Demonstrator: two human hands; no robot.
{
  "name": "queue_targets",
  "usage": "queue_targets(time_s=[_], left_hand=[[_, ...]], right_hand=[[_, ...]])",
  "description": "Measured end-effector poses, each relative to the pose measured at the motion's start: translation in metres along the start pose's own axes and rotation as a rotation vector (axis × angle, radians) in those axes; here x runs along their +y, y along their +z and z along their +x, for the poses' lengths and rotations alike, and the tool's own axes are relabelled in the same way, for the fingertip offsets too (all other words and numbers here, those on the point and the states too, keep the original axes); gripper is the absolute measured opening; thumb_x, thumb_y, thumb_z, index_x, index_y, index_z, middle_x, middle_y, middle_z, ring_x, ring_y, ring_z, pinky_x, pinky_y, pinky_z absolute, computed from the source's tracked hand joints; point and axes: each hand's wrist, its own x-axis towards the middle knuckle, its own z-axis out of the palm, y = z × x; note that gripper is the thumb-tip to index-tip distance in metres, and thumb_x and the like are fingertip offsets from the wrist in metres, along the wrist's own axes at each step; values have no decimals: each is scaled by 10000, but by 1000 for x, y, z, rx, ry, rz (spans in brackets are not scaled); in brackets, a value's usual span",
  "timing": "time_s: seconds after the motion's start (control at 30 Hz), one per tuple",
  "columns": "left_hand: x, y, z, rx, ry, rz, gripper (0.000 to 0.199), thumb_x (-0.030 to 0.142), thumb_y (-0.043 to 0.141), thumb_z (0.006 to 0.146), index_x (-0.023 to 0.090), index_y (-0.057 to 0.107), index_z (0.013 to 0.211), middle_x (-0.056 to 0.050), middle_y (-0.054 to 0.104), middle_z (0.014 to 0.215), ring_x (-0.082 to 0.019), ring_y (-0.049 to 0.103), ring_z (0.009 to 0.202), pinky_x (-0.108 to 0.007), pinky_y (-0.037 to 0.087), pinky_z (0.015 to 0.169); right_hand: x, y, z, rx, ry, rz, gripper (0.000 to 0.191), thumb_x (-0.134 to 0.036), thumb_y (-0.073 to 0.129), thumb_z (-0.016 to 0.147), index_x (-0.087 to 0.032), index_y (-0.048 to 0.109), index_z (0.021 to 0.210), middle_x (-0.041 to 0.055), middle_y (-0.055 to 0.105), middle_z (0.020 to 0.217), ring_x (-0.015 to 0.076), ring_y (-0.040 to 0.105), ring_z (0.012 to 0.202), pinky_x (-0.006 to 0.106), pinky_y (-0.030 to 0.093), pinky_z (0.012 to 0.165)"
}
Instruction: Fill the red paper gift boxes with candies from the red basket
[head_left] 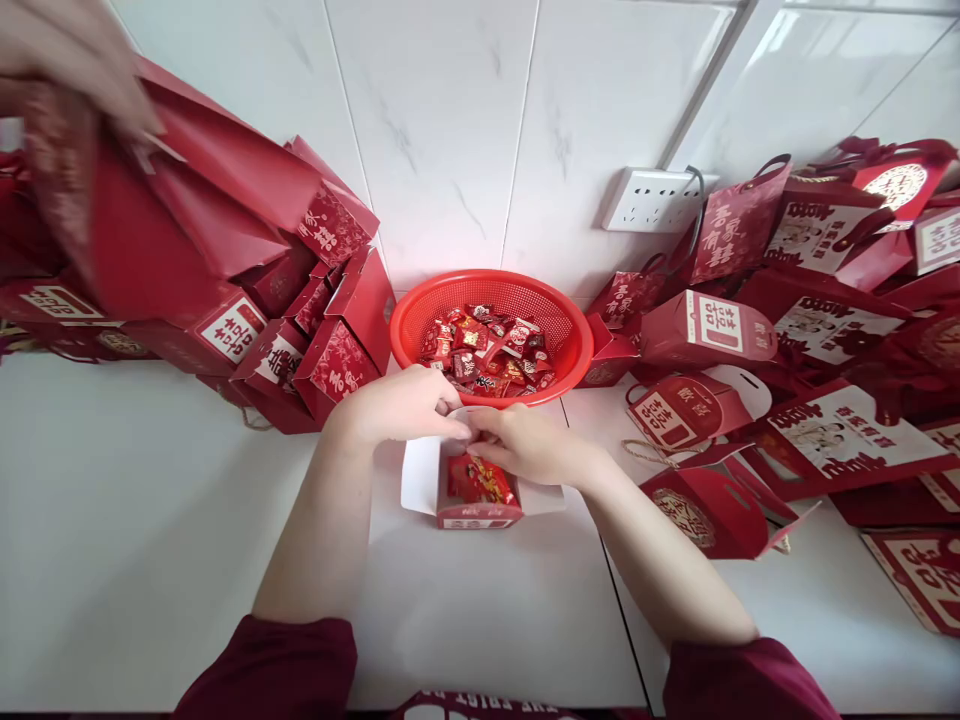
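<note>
A small red box (pixel 480 519) stands open on the white table, its white flaps spread to both sides. Inside it lies a red and gold candy packet (pixel 482 480). My left hand (pixel 420 405) is at the box's back left edge, thumb and fingers pinched on its white rear flap. From the right, my right hand (pixel 517 440) reaches over the back of the box, its fingers closed at the same flap and just above the packet. Directly behind the box sits a red plastic basket (pixel 577 350) holding many small wrapped candies (pixel 487 350).
Red gift boxes (pixel 232 330) are piled at the left, and more boxes (pixel 825 430) crowd the right side. Another person's hand (pixel 82 60) holds a red bag at the upper left. A power strip (pixel 652 200) is on the tiled wall.
</note>
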Motion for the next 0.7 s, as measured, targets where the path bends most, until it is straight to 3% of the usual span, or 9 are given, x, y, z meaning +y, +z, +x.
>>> queue_targets(time_s=[0.17, 0.27, 0.37, 0.43, 0.57, 0.7], left_hand=[[-7, 3, 4, 51, -37, -23, 220, 293, 533, 769, 177, 566, 585, -1, 509, 608, -135, 442, 579, -274, 245, 514], [-7, 6, 7, 83, -28, -13, 257, 285, 520, 776, 181, 507, 542, -5, 468, 584, -128, 376, 527, -292, 210, 497], [-4, 9, 11, 97, -13, -8, 319, 275, 515, 774, 185, 398, 491, 5, 375, 531, -120, 292, 493, -302, 177, 487], [-2, 9, 12, 97, -4, -34, 322, 266, 511, 765, 184, 397, 474, 7, 368, 515, -119, 287, 492, -299, 184, 491], [-1, 7, 11, 80, -37, -96, 244, 276, 530, 741, 182, 555, 517, -3, 464, 531, -127, 383, 525, -277, 228, 507], [-4, 9, 11, 80, -37, -100, 257, 290, 542, 754, 184, 526, 520, 2, 420, 551, -114, 323, 508, -289, 178, 491]], right_hand=[[2, 5, -3, -2, 23, -94, 232, -43, 510, 848, -211, 619, 966, 23, 691, 1010, 162, 635, 854, 279, 454, 729], [2, 6, -6, 19, 115, -223, 284, -77, 549, 820, -193, 563, 1079, 55, 684, 935, 194, 625, 787, 286, 416, 629], [1, 7, -5, -15, 173, -329, 293, -71, 542, 784, -176, 550, 1058, 73, 656, 894, 200, 594, 729, 285, 362, 567], [-1, 5, -5, -23, 116, -275, 293, -28, 498, 763, -182, 560, 1005, 63, 651, 914, 179, 582, 731, 277, 371, 581], [-6, -2, -8, -8, -50, -84, 321, 16, 468, 745, -204, 582, 949, 8, 663, 962, 125, 573, 756, 243, 403, 644], [1, 3, -4, -94, 24, -102, 244, -16, 512, 757, -207, 626, 855, -14, 669, 851, 112, 542, 663, 230, 341, 552]])
